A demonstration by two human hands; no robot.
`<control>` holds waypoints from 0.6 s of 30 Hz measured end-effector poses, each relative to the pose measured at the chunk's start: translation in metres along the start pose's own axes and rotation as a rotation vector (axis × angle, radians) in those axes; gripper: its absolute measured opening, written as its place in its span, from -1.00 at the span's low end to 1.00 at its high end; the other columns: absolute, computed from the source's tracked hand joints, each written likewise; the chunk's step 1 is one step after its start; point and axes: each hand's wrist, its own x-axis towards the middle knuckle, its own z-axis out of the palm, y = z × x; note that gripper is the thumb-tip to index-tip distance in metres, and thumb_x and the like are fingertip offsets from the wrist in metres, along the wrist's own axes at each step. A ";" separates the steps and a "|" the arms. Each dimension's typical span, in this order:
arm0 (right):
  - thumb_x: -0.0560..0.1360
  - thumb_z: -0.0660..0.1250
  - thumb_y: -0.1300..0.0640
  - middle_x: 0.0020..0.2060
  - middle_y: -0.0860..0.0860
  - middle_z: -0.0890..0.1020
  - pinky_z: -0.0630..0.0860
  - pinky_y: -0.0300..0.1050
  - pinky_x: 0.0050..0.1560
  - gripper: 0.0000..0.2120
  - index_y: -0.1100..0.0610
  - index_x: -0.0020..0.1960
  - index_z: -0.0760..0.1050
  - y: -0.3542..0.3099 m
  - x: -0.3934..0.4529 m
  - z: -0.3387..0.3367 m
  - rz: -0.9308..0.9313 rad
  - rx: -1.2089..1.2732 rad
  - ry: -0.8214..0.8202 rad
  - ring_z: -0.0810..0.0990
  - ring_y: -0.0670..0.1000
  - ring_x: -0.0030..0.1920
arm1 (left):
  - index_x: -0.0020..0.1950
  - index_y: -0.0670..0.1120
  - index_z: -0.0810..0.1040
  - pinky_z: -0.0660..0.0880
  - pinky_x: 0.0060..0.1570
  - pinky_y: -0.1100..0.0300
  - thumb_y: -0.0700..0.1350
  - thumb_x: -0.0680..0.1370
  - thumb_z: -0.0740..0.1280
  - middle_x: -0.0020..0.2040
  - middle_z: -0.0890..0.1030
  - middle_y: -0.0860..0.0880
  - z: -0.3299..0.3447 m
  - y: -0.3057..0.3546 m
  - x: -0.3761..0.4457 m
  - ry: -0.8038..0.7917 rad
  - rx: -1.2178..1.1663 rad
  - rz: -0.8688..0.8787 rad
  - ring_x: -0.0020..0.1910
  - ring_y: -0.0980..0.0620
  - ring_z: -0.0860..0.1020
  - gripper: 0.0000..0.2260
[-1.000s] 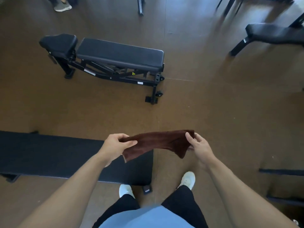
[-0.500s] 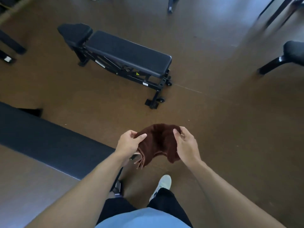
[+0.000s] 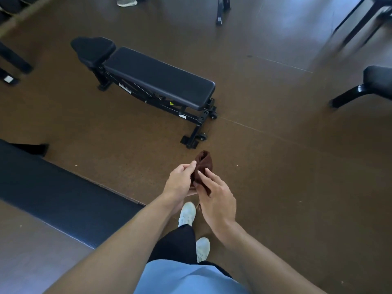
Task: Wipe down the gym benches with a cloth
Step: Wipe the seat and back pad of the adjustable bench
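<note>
- Above the brown floor point(image 3: 275, 166), left hand point(image 3: 179, 183) and right hand point(image 3: 218, 200) hold a bunched brown cloth point(image 3: 203, 164), fingers pinching it
- Black bench point(image 3: 161, 77) stands beyond, untouched

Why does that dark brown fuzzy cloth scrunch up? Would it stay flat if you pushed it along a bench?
The dark brown fuzzy cloth is probably soft and floppy: it bunches between the left hand and right hand. It looks light, pinched by fingertips. Pushed, it would likely wrinkle rather than stay flat.

floor point(image 3: 275, 166): brown, seamed | light: bluish glare, top right
</note>
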 end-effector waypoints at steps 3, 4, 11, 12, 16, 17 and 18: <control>0.66 0.34 0.01 0.52 -0.26 0.43 0.47 -0.24 0.24 -0.56 -0.21 0.51 0.45 0.007 0.015 -0.001 -0.077 -0.039 -0.097 0.40 -0.18 0.46 | 0.24 -0.10 0.57 0.68 0.06 0.03 0.02 0.57 0.46 0.12 0.71 -0.10 0.002 0.010 0.010 -0.052 -0.080 -0.011 0.10 -0.05 0.70 -0.69; 0.65 0.34 0.08 0.52 -0.26 0.43 0.45 -0.27 0.30 -0.55 -0.17 0.51 0.47 0.009 0.023 0.000 -0.073 0.038 -0.172 0.39 -0.20 0.46 | 0.25 -0.12 0.56 0.68 0.06 0.01 -0.04 0.57 0.48 0.12 0.71 -0.11 0.001 0.014 0.017 -0.049 -0.087 -0.017 0.09 -0.05 0.71 -0.69; 0.64 0.40 0.02 0.29 -0.14 0.64 0.46 -0.11 0.33 -0.70 -0.12 0.37 0.57 0.018 0.132 -0.022 0.461 0.672 -0.102 0.58 -0.09 0.31 | 0.24 -0.15 0.59 0.65 -0.23 0.11 -0.23 0.67 0.29 0.09 0.72 -0.18 -0.013 0.064 0.092 -0.090 -0.067 -0.101 0.02 -0.08 0.72 -0.83; 0.60 0.43 -0.09 0.37 -0.12 0.58 0.41 -0.09 0.37 -0.55 -0.11 0.47 0.49 0.019 0.152 -0.022 0.529 0.699 -0.165 0.53 -0.06 0.38 | 0.24 -0.16 0.60 0.64 -0.22 0.11 -0.24 0.68 0.27 0.09 0.73 -0.17 -0.014 0.076 0.104 -0.146 -0.108 -0.114 0.03 -0.08 0.71 -0.81; 0.42 0.42 -0.33 0.31 0.12 0.68 0.45 0.18 0.46 -0.28 0.12 0.41 0.58 0.026 0.227 -0.021 0.797 1.066 -0.509 0.63 0.16 0.34 | 0.20 -0.12 0.64 0.60 -0.07 0.06 -0.23 0.69 0.22 0.03 0.75 -0.09 -0.017 0.127 0.154 -0.268 -0.299 -0.173 0.00 -0.01 0.70 -0.78; 0.49 0.37 -0.33 0.31 0.16 0.67 0.46 0.19 0.44 -0.30 0.16 0.40 0.58 0.026 0.243 -0.021 0.782 1.125 -0.572 0.63 0.19 0.35 | 0.19 -0.11 0.65 0.60 -0.09 0.07 -0.23 0.70 0.21 0.03 0.75 -0.08 -0.018 0.137 0.168 -0.259 -0.317 -0.176 -0.01 0.00 0.71 -0.78; 0.56 0.33 -0.28 0.32 0.18 0.66 0.48 0.18 0.40 -0.36 0.19 0.41 0.58 0.023 0.259 -0.021 0.770 1.171 -0.590 0.63 0.20 0.35 | 0.20 -0.11 0.64 0.62 -0.10 0.06 -0.22 0.71 0.20 0.05 0.75 -0.10 -0.020 0.147 0.183 -0.253 -0.311 -0.172 0.01 -0.01 0.71 -0.77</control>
